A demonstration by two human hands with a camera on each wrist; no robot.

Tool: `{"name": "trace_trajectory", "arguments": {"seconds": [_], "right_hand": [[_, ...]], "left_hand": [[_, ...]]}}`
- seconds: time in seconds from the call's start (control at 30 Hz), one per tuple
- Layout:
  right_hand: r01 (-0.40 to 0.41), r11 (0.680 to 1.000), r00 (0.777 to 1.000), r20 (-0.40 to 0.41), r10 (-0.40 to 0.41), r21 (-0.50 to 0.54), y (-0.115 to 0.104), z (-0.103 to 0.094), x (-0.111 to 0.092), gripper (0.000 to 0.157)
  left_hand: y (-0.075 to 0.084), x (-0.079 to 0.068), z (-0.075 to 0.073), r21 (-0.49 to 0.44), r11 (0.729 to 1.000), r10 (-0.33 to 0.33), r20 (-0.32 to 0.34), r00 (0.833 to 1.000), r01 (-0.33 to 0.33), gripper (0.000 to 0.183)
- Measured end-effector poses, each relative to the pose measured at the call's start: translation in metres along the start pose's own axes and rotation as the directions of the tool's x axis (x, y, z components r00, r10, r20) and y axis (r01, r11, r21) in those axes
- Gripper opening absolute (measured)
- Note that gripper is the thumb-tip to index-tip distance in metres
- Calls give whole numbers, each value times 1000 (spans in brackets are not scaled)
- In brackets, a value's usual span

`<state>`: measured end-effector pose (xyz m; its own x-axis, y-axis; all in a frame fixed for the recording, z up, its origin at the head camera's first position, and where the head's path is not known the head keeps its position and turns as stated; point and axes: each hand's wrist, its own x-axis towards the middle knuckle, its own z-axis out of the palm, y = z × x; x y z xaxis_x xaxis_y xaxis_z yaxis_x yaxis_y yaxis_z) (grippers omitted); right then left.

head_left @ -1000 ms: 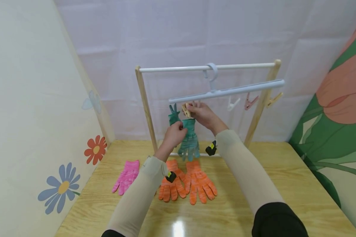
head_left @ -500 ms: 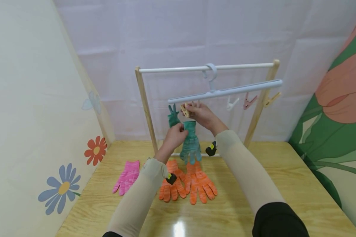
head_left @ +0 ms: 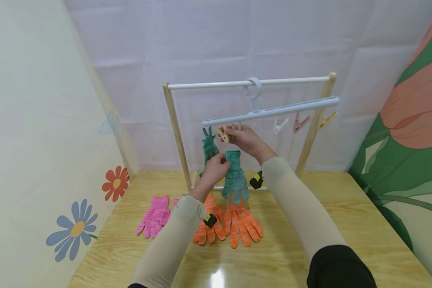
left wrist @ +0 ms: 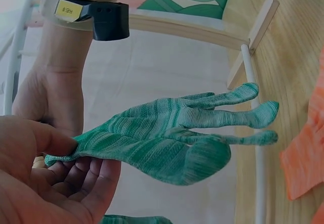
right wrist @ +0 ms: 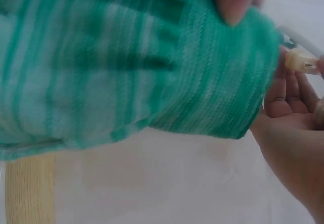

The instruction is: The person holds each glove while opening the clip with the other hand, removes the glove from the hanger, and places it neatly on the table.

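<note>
In the head view my left hand [head_left: 216, 170] pinches the cuff of a green striped knit glove [head_left: 235, 178], whose fingers hang down. The left wrist view shows that glove [left wrist: 152, 133] stretching away from my thumb and fingertips. Just above the cuff, my right hand [head_left: 248, 140] grips a pale yellow clothespin [head_left: 224, 135] below the light blue hanger [head_left: 277, 112]. A gap shows between clothespin and cuff. Another green glove [head_left: 209, 148] hangs under the hanger's left end, partly behind my left hand. In the right wrist view the cuff [right wrist: 223, 77] fills much of the picture.
The hanger hooks over the white bar [head_left: 209, 85] of a wooden-sided rack [head_left: 175, 130]. White [head_left: 280, 126], pink [head_left: 301, 123] and yellow [head_left: 327, 120] clothespins hang at its right. Orange gloves [head_left: 243, 224] and pink gloves [head_left: 155, 216] lie on the wooden table [head_left: 291, 256].
My left hand has moved down and slightly right with the green glove, widening the gap below the clothespin. My right hand stays nearly in place, gripping the clothespin.
</note>
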<state>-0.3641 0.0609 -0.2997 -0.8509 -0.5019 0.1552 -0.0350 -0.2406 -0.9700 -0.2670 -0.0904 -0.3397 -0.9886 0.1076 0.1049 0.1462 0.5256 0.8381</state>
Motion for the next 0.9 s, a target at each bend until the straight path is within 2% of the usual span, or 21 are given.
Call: {"name": "trace_trajectory", "arguments": {"seconds": [0.33,0.57,0.7,0.9], "right_hand": [[-5,1000,1000,-17,5,-17,-2,5,-2,28],[-13,999,1000,-28,12,-38,-4,4,-3,24],[-25,998,999,-25,24,-50,-3,4,-5,26],[-8,1000,999,-37,8,-19,-2,2,-7,20]], "left_hand": [[-7,-1,14,-25,1000,17,-16,1000,-18,10],[-12,-5,26,-112,993,-32,21,999,34,14],[-19,-7,34,-186,979,-69,58,996,78,16],[-31,-7,45,-255,962,-71,98,993,94,16]]}}
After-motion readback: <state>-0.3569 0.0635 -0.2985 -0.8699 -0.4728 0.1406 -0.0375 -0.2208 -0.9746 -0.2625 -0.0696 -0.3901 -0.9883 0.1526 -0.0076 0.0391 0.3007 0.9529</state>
